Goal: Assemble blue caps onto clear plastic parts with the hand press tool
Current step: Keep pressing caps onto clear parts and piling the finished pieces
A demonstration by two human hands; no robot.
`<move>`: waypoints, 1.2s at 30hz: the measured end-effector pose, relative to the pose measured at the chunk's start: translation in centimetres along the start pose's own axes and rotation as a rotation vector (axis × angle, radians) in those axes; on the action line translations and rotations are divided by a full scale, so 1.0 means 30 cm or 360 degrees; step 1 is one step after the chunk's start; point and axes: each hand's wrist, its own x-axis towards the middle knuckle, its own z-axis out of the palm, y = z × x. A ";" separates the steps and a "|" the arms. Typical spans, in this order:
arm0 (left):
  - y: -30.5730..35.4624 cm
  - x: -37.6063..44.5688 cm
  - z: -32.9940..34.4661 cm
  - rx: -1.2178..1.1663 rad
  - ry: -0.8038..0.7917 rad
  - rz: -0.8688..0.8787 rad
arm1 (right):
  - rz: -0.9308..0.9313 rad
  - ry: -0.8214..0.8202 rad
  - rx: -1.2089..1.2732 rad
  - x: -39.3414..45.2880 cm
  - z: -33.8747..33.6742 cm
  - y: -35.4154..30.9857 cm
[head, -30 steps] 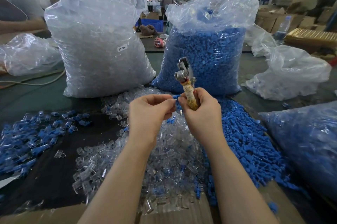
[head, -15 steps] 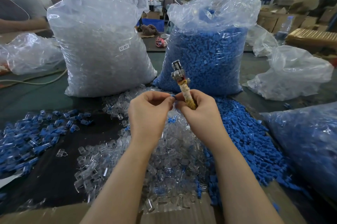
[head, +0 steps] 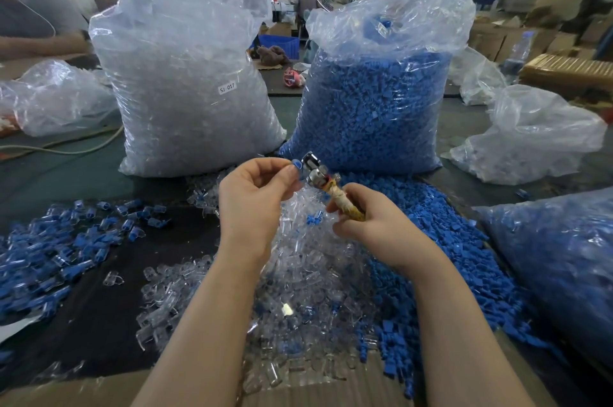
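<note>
I am watching the two hands come apart from the huddle they were in half a second ago: the left hand [head: 253,197] is now lifting a blue cap [head: 296,163] pinched at its fingertips up against the metal head of the hand press tool [head: 326,187], while the right hand [head: 374,224] is tilting that tool leftward, so its head is leaning over toward the left hand instead of standing almost upright as before. The right grip is wrapped around the tool's taped handle; the left grip is closed in a pinch on the cap, and I cannot tell whether a clear part is already held with it. To my eye this is the loading step, the piece being offered to the tool's head, with the squeeze not yet made. Below the hands the loose clear plastic parts [head: 308,277] are lying in a heap on the surface [head: 83,171], loose blue caps are spilling to the right of them, and assembled pieces [head: 63,240] are lying in a spread well off to the left. The big bags of clear parts [head: 185,75] and blue caps [head: 374,91] are standing behind.
</note>
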 end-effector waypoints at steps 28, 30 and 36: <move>-0.006 0.008 -0.024 0.0045 -0.0141 -0.0012 | -0.0034 0.0044 -0.0214 0.000 0.025 -0.005; -0.015 0.012 -0.025 0.0027 -0.0136 -0.0080 | -0.0008 0.0023 -0.0237 0.002 0.026 -0.003; -0.029 0.050 -0.077 -0.0433 0.0208 -0.0514 | 0.0099 0.0144 -0.0439 0.019 0.023 -0.003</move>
